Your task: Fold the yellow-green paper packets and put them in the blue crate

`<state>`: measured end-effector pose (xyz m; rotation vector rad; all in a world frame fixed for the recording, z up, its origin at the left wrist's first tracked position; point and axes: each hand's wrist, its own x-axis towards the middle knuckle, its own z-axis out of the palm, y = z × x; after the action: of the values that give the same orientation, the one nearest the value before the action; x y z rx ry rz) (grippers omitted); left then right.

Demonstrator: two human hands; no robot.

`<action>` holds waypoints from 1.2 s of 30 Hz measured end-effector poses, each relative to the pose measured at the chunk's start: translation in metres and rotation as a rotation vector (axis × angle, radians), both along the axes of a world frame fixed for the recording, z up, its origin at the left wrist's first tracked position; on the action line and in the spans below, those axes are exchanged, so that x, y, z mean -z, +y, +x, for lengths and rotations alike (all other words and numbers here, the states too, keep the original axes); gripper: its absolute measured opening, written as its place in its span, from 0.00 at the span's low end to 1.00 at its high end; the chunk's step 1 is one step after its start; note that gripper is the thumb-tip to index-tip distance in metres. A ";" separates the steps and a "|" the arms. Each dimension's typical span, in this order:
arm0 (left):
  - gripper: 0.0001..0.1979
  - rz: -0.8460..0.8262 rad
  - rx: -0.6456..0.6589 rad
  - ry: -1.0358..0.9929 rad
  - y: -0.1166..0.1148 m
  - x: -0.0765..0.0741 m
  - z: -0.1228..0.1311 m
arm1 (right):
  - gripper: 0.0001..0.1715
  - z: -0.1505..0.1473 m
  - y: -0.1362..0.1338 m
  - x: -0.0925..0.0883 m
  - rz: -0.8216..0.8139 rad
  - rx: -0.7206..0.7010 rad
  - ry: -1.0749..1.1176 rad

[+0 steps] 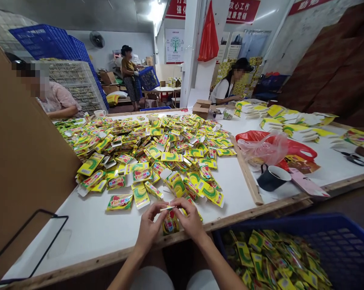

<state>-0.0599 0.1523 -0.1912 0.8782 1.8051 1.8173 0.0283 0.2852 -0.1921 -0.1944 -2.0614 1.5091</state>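
Note:
Both my hands pinch the top end of a small yellow and green printed carton (170,224) at the table's front edge. My left hand (150,225) has thumb and forefinger closed on the left of its flap. On the right side, the fingers of my right hand (188,220) grip the same end. The carton's printed face is turned toward me, and the fingers cover part of its top. Just beyond my hands spreads a large heap of similar cartons (145,173), some with white end flaps sticking out.
A blue crate (327,221) full of cartons stands low at the right. Beyond a wooden strip (248,173) are a dark mug (272,178), a red plastic bag (299,149) and scissors (352,158). Cardboard (27,161) rises at the left. Several other people are around the room.

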 end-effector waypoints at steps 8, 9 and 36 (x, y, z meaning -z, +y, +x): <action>0.12 -0.090 -0.130 0.032 0.004 -0.012 0.006 | 0.07 -0.007 -0.004 -0.015 -0.008 0.063 -0.109; 0.12 -0.096 -0.143 0.037 0.005 -0.012 0.006 | 0.07 -0.008 -0.004 -0.017 -0.014 0.064 -0.123; 0.16 -0.085 -0.126 0.245 -0.016 0.005 0.008 | 0.08 0.086 0.033 -0.056 0.233 0.462 -0.085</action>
<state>-0.0514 0.1364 -0.1964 1.0124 2.1161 1.7562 0.1140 0.3178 -0.1359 -0.6055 -2.0556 0.9903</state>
